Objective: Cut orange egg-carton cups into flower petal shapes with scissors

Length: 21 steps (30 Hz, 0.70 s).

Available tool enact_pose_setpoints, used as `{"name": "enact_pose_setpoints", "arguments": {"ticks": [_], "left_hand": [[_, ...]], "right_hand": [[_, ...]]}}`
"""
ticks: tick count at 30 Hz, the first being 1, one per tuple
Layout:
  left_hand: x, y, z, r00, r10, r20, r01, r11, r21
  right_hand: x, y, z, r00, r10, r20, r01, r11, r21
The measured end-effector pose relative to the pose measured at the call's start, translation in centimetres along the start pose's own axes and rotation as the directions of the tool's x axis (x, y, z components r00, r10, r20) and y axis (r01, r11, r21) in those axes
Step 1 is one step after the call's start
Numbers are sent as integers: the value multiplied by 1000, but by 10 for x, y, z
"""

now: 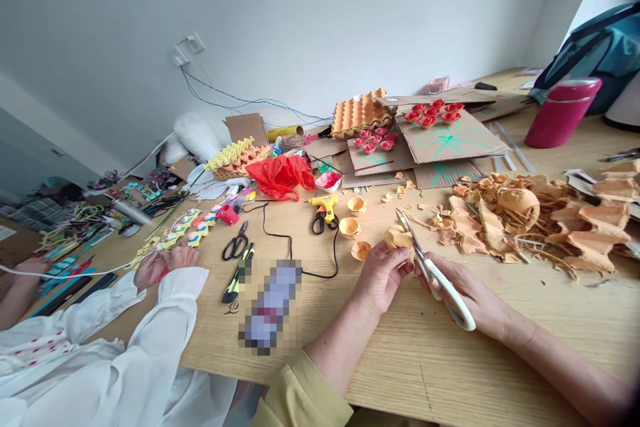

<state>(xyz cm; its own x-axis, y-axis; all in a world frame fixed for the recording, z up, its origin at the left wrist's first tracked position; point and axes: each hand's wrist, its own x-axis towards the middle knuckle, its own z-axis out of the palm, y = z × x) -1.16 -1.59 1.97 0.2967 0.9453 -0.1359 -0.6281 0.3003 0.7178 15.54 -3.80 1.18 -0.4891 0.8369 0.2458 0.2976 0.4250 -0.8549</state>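
Note:
Between the fingers of my left hand point(381, 275) is a tan egg carton cup point(399, 237). My right hand point(463, 293) grips white-handled scissors point(423, 255), whose blades are apart at the cup's right side. Their lower handle hangs past my fingers. Just left of the cup stand several cut carton cups point(350, 227) on the table. A heap of torn egg carton scraps point(500, 213) lies to the right of the scissors, with small bits scattered behind my hands.
A yellow glue gun point(325, 208), black scissors point(236, 245) and a yellow-black utility knife point(239, 273) lie left of my hands. Cardboard sheets point(445, 140) with red cup flowers lie behind, near a pink tumbler point(564, 112). A white-sleeved person point(170, 307) works at the left.

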Motion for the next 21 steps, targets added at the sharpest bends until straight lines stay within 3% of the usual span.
{"name": "enact_pose_setpoints", "arguments": {"ticks": [7, 21], "left_hand": [[0, 0, -1, 999, -24, 32, 24, 1000, -6], [2, 5, -2, 998, 4, -58, -7, 999, -46]], "right_hand": [[-1, 0, -1, 999, 38, 4, -38, 999, -20], [-3, 2, -3, 998, 63, -19, -63, 997, -41]]}}
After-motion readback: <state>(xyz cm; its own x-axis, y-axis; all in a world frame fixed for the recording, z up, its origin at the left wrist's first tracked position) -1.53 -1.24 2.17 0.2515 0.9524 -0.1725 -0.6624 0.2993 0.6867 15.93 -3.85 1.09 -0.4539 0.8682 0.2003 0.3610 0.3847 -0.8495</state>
